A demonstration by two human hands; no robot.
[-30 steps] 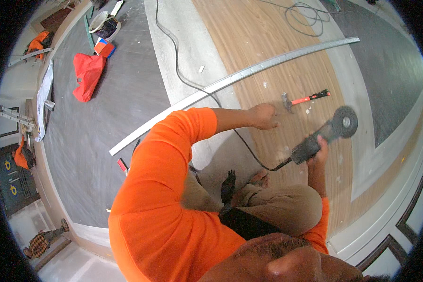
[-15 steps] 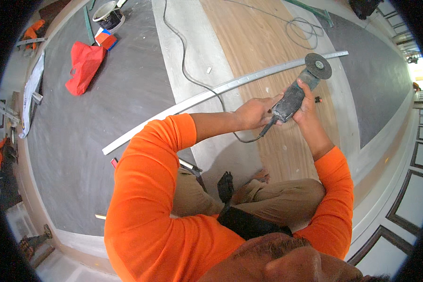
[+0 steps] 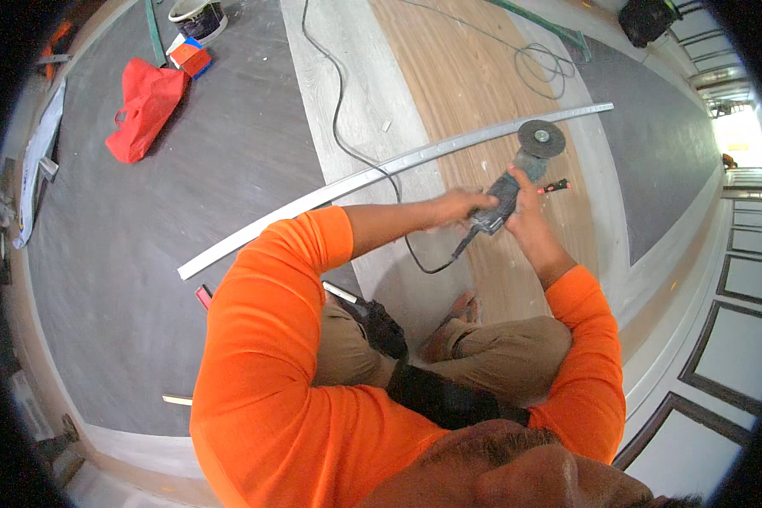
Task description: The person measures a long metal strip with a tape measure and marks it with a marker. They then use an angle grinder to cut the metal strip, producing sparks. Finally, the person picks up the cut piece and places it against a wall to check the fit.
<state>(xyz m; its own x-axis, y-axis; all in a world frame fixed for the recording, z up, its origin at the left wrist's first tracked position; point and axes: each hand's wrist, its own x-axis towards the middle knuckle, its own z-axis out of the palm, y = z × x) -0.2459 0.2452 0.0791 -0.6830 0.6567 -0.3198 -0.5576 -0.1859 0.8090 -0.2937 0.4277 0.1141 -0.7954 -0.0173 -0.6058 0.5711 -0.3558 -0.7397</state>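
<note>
Grey and dark, the angle grinder (image 3: 503,196) with its round black disc (image 3: 542,139) is held out in front of you, above the wood-toned floor planks (image 3: 449,85), its body slanting so that the disc points away from you and slightly right. Your right hand (image 3: 527,207) is wrapped around the right side of the tool, fingers gripping it and the thumb lying along the body. Your left hand (image 3: 464,207) meets the opposite side, thumb against the casing; its other fingers are mostly hidden, so you cannot tell whether they close around it.

From the tool's rear end, a black power cord (image 3: 340,102) loops down to the left, then runs up and over a long, silvery-white metal channel (image 3: 288,212). That channel lies diagonally across the floor, its far end just beyond the disc; whether the two touch you cannot tell. Just beside your right hand shows a black and orange-red handle (image 3: 557,185), the rest of it hidden.

Well off to your left, on the dark grey floor covering (image 3: 212,195), lie a crumpled red bag (image 3: 144,106) and a blue, white and orange box (image 3: 190,57) near a dark bucket with a pale rim (image 3: 196,17). A thin grey cable (image 3: 550,68) lies coiled beyond the channel.
</note>
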